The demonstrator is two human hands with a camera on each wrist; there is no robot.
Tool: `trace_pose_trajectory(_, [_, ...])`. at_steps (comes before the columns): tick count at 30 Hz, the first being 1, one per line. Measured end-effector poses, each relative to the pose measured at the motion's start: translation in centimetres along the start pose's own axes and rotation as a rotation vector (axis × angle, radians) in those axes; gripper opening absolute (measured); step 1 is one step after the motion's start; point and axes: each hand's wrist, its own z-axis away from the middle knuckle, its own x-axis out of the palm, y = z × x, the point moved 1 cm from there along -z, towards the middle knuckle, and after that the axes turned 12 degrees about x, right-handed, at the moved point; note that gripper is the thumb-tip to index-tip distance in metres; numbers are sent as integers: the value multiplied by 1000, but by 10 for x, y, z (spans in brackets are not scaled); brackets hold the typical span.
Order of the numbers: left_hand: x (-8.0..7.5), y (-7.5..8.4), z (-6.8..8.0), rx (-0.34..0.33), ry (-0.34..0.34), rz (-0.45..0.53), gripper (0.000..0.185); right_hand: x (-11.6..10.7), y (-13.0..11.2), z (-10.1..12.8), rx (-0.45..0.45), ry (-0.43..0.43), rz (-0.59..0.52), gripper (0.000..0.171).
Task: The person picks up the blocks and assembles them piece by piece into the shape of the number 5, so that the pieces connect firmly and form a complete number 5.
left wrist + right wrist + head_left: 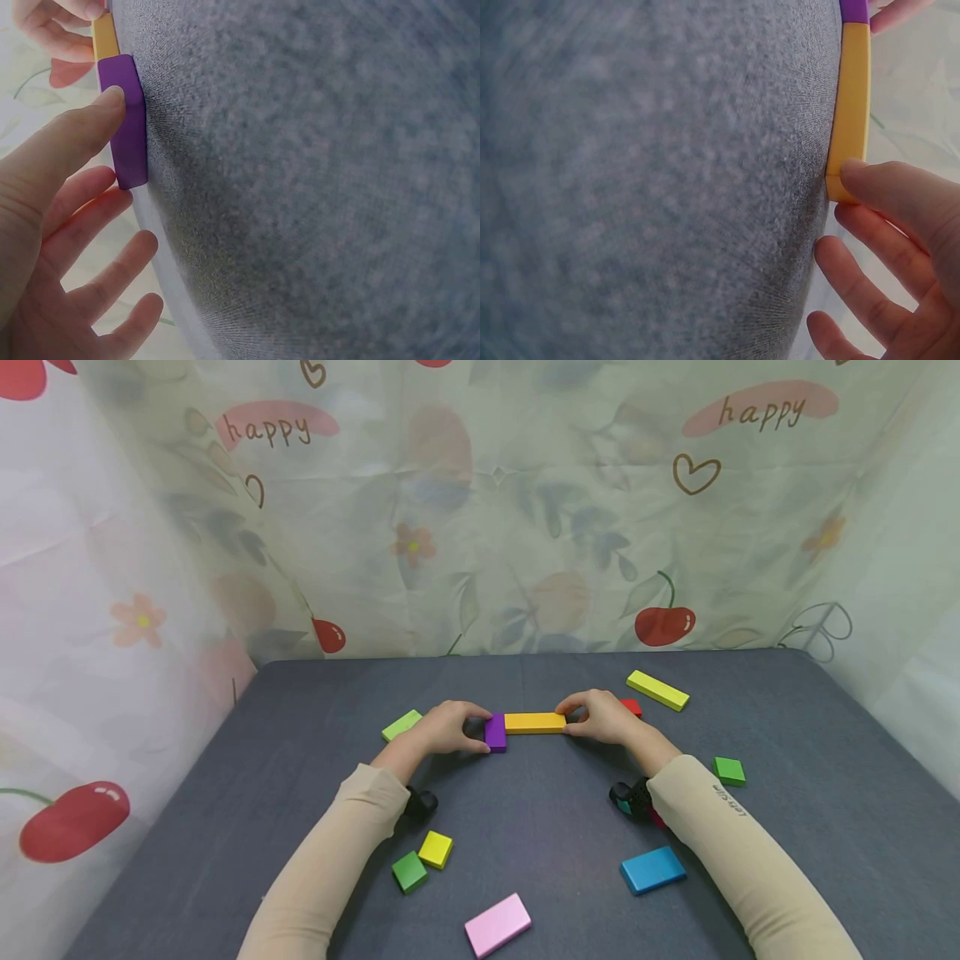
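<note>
A purple block [495,733] lies on the dark cloth with its long side running away from me. Against its right side sits a long orange-yellow block [534,723], lying crosswise. My left hand [448,727] pinches the purple block between thumb and index finger; the left wrist view shows the thumb on the block's [124,127] near face. At the other end, my right hand [600,717] pinches the orange block's right tip. In the right wrist view the thumb presses the orange block [851,97] near its corner, the other fingers spread loosely.
Behind the hands lie a lime block [402,724], a red block [632,707] and a yellow bar [657,690]. Nearer are a small yellow block [436,850], a green block [409,872], a pink block [498,926] and a blue block [652,870]. Another green block [729,771] sits right.
</note>
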Motion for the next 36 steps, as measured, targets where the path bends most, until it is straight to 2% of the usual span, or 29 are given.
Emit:
trace_pose_trajectory(17, [-2,-1,2,-3,-6,4,56,0,0,1,4,-1,0,33])
trace_pose_trajectory(22, [-13,-7,11,21,13,20,57,1,1,0,7,0,5,33])
trace_pose_trajectory(27, [-24,-18,22,-24,24,41,57,0,0,0,10,-1,3,33])
trace_pose_trajectory(36, [-36,-32,43,-55,57,38,54,1,2,-1,11,-6,-8,33])
